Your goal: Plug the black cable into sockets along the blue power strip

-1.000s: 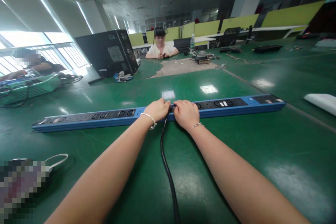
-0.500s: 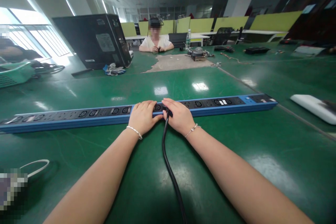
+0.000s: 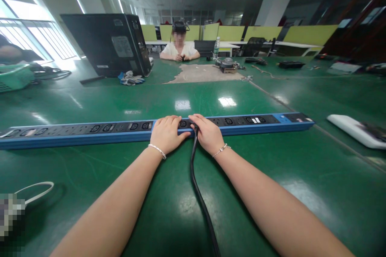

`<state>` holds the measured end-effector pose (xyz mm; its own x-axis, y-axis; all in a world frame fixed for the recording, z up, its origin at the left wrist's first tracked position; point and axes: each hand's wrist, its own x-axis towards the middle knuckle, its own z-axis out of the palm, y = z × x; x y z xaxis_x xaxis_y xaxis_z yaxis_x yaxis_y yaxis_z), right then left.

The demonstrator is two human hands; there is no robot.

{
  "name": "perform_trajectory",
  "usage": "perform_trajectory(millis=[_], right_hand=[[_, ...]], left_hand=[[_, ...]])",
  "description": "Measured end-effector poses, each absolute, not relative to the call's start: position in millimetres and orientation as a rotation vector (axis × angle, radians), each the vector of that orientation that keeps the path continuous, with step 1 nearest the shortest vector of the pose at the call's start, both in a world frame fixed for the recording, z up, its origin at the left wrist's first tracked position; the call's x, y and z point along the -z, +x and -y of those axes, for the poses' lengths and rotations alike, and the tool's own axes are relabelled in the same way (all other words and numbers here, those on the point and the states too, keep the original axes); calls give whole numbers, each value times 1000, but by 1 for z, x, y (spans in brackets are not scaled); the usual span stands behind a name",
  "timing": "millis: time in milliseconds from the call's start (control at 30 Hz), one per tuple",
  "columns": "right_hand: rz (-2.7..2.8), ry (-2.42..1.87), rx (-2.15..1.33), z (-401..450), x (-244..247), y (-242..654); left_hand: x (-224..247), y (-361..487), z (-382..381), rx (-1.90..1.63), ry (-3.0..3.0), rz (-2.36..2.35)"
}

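A long blue power strip [image 3: 75, 140] with black sockets lies across the green table in front of me. My left hand [image 3: 166, 131] is wrapped over the strip near its middle, fingers on top and thumb along the near side. Just right of it, my right hand [image 3: 208, 131] grips the plug end of a black power cord [image 3: 196, 180] at the strip's sockets. The plug is mostly covered by my fingers, so how deep it sits cannot be seen. From there the cord runs down toward the table's near edge.
A black computer tower [image 3: 102, 46] stands at the back left, with gloves [image 3: 131, 78] beside it. A green basket [image 3: 15, 77] is at far left, a white device [image 3: 356, 130] at right. Across the table sits a person [image 3: 179, 46], near a bottle [image 3: 216, 46].
The view has shifted slightly. My right hand and the cord end have moved a little to the right, and the gap between my hands is wider. Both hands stay on the strip.
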<state>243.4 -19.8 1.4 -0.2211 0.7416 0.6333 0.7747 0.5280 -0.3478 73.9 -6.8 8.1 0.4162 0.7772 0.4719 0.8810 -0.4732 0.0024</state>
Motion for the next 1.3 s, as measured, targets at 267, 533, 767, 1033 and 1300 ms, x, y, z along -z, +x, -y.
perform_trajectory(millis=[267, 533, 767, 1033, 1300], right_hand=[[1622, -1156, 53, 14, -23, 254], [1380, -1453, -119, 21, -11, 374], [1406, -1478, -72, 21, -5, 387], [1486, -1477, -27, 21, -7, 388], [1600, -1579, 13, 26, -8, 385]], left_hand=[[-9, 76, 7, 605, -2426, 1485], [-9, 74, 7, 594, -2447, 1468], [-9, 74, 7, 597, -2463, 1493], [-8, 73, 6, 596, -2453, 1470], [-8, 73, 6, 598, -2457, 1478]])
